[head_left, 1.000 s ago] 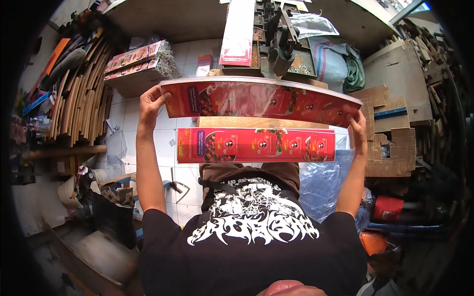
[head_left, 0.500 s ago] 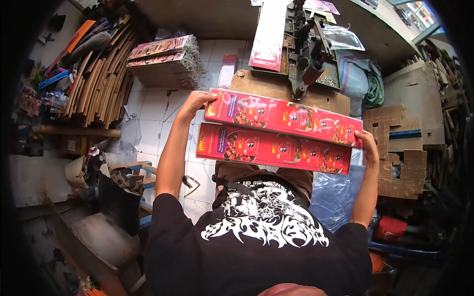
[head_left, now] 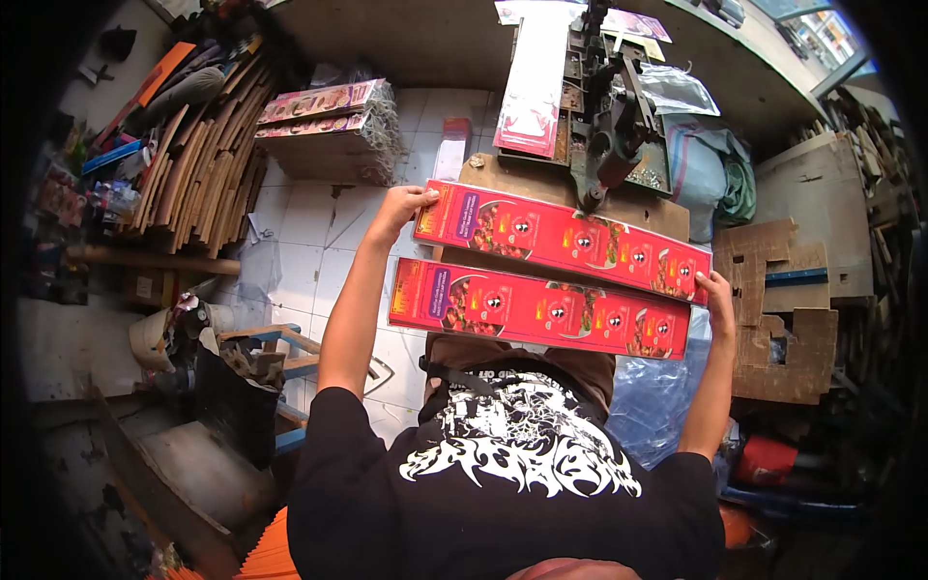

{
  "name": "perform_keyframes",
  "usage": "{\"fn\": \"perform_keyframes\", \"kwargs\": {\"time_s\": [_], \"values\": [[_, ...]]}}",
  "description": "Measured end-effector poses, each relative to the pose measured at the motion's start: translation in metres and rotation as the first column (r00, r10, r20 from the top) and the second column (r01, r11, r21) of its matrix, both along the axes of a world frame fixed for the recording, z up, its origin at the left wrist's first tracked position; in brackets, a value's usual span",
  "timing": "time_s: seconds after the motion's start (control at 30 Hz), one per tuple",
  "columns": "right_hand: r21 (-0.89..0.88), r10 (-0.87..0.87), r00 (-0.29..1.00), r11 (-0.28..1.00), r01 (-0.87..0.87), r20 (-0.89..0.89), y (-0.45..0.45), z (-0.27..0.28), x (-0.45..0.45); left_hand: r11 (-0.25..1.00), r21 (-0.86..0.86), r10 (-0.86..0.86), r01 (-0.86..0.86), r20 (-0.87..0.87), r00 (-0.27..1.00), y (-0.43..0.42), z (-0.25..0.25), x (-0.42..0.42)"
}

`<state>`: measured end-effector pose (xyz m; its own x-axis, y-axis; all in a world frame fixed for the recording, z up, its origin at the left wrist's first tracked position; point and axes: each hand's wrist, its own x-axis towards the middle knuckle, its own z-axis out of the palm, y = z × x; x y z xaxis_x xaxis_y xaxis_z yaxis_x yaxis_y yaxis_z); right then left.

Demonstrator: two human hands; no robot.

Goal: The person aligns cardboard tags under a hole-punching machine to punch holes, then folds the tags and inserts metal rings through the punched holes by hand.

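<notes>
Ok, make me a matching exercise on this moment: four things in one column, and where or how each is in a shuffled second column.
1. Upper red strip
2. Lower red strip
3. Shirt
4. Metal machine

A. Black, with white print
B. Beyond both strips
C. Between the other strip and the person's torso
D. Held by left hand and right hand

Pairs: 1-D, 2-C, 3-A, 4-B

Open tiled floor (head_left: 307, 227) to the left, dark machine (head_left: 628, 145) blocking far side, printed stack (head_left: 324, 150) far left, cut brown boards (head_left: 793, 379) crowding right.
</notes>
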<state>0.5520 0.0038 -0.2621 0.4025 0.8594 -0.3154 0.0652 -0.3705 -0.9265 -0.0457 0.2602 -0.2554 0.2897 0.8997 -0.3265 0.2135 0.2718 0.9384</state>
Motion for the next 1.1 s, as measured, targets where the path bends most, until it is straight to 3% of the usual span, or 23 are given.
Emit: {"fn": "perform_keyframes", "kwargs": {"time_s": [0.1,0.17,0.23,0.3,0.37,0.47,0.57,0.6,0.73,0.83,0.97,1.03,1.1], "values": [[0.030,-0.043,0.991,0.999,0.040,0.125,-0.004,-0.002,-0.005,1.000,0.003,0.015,-0.015,0.054,0.998,-0.008,-0.002,0.003],[0.034,-0.052,0.990,0.998,0.048,0.128,-0.008,-0.004,-0.011,0.989,0.115,0.085,-0.090,0.048,0.995,-0.012,-0.008,0.007],[0.062,-0.152,0.981,0.987,0.146,0.117,-0.011,-0.001,-0.023,0.981,0.187,0.059,-0.054,-0.020,0.998,-0.016,-0.008,0.003],[0.019,-0.170,0.973,0.985,0.169,0.158,-0.018,-0.012,-0.017,0.957,0.229,0.220,-0.179,-0.168,0.961,-0.031,-0.003,-0.004],[-0.025,-0.184,0.963,0.981,0.192,0.200,-0.027,-0.015,-0.018,0.967,0.178,0.213,-0.180,-0.191,0.958,-0.048,0.006,-0.015],[-0.080,-0.328,0.937,0.938,0.338,0.117,-0.037,-0.005,-0.039,0.976,0.104,0.209,-0.191,-0.204,0.957,-0.069,-0.005,-0.029],[-0.006,-0.332,0.943,0.943,0.332,0.009,-0.047,-0.028,-0.035,0.979,0.086,0.197,-0.183,-0.203,0.959,-0.083,-0.013,-0.034],[0.103,-0.282,0.959,0.954,0.280,0.000,-0.046,-0.034,-0.037,0.986,0.069,0.162,-0.151,-0.187,0.969,-0.087,-0.013,-0.031],[0.136,-0.209,0.977,0.968,0.211,-0.030,-0.047,-0.036,-0.043,0.995,0.042,0.094,-0.088,-0.184,0.978,-0.094,-0.014,-0.023],[0.118,-0.268,0.962,0.955,0.273,-0.054,-0.055,-0.030,-0.049,0.999,-0.017,0.043,-0.046,-0.162,0.986,-0.085,-0.022,-0.029],[0.138,-0.291,0.950,0.942,0.304,-0.111,-0.048,-0.029,-0.053,0.988,0.057,0.152,-0.143,-0.225,0.962,-0.079,-0.004,-0.028],[0.175,-0.265,0.935,0.935,0.309,-0.237,-0.049,-0.023,-0.059,0.988,0.108,0.129,-0.106,-0.229,0.965,-0.071,-0.003,-0.020],[0.189,-0.255,0.950,0.939,0.288,-0.183,-0.050,-0.029,-0.056,0.993,0.076,0.105,-0.087,-0.271,0.957,-0.072,0.002,-0.011]]}}
